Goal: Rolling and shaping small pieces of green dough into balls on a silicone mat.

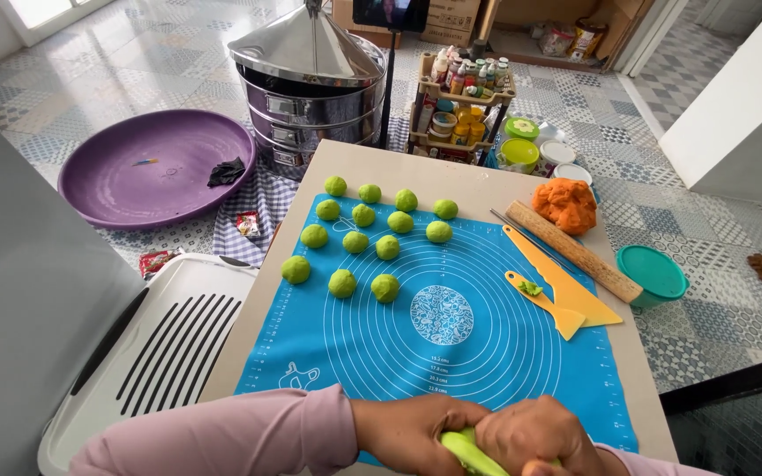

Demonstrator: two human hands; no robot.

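Note:
At the bottom edge of the head view my left hand (412,432) and my right hand (535,436) close together around a piece of green dough (467,448), just over the near edge of a blue silicone mat (451,353). Several green dough balls (366,240) lie in rows on the far left part of the mat. A lump of orange dough (565,204) rests beyond the mat's right corner. Pink sleeves cover my arms.
A wooden rolling pin (575,252), two yellow scrapers (557,286) and a teal lid (653,273) lie to the right. A steel steamer (310,84), a purple basin (156,167), a rack of small bottles (460,88) and a white tray (160,344) surround the board.

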